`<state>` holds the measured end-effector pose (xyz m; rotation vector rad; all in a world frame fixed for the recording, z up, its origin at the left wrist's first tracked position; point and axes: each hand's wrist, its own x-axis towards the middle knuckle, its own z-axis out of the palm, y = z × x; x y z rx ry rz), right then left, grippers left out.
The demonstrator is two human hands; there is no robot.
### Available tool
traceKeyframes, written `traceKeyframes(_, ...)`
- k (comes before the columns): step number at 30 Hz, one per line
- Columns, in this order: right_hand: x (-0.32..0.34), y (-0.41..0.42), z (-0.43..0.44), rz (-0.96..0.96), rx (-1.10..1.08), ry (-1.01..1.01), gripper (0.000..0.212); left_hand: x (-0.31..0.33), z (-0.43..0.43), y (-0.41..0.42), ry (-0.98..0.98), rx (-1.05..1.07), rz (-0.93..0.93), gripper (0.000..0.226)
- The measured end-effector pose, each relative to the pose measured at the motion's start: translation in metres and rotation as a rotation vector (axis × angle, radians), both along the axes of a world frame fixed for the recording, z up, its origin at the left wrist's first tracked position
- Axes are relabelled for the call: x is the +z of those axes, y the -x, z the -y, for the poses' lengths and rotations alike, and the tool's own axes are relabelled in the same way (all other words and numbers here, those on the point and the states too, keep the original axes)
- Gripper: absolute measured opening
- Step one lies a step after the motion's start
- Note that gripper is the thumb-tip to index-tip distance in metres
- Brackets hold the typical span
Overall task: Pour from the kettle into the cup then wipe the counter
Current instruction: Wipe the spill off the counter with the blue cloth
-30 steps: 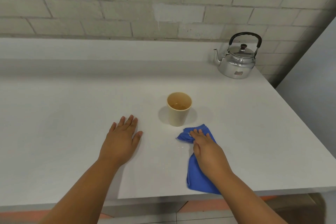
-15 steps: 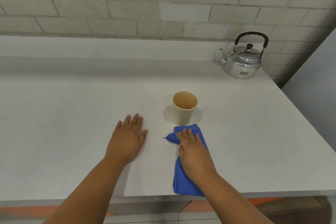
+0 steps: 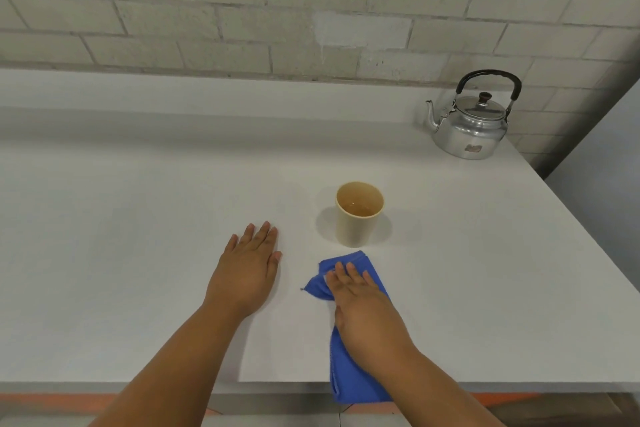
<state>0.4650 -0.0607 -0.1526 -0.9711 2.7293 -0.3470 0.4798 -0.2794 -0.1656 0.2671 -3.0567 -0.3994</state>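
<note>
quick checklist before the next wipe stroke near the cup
1. Kettle set down upright, clear of the wiping zone: ok.
2. Cup upright with liquid inside: ok.
3. Right hand flat on the blue cloth: ok.
4. Gap between cloth and cup: not ok, the cloth's far edge sits very close to the cup's base.
5. Left hand flat on the counter, out of the cloth's way: ok.
6. Spill remaining on the counter: cannot tell.
</note>
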Motion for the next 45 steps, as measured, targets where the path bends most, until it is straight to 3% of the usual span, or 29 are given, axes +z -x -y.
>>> traceKeyframes(9, 0.008, 0.009, 0.031, 0.055, -0.150, 0.014, 0.059, -0.002, -0.001, 0.002, -0.015, 0.001, -0.006, 0.050)
traceKeyframes(19, -0.003, -0.006, 0.030, 0.042, 0.092, -0.007, 0.059, -0.006, 0.003, 0.002, -0.047, -0.005, -0.037, 0.048)
traceKeyframes(30, 0.013, -0.002, 0.060, 0.044, 0.004, -0.064, 0.058, -0.005, 0.007, 0.005, -0.119, -0.008, -0.052, 0.046)
traceKeyframes(37, 0.040, 0.001, 0.048, 0.124, 0.104, 0.082, 0.045, -0.007, 0.013, 0.004, -0.231, 0.006, -0.128, 0.045)
traceKeyframes(39, 0.052, 0.020, 0.053, 0.034, 0.120, -0.022, 0.043, -0.006, 0.012, 0.003, -0.275, 0.017, -0.149, 0.044)
traceKeyframes(42, 0.058, 0.037, 0.066, 0.047, 0.134, -0.197, 0.047, 0.002, 0.010, -0.002, -0.389, 0.035, -0.158, 0.043)
traceKeyframes(45, 0.058, 0.042, 0.078, -0.027, 0.222, -0.324, 0.033, 0.024, 0.004, -0.016, -0.409, -0.003, -0.226, 0.036)
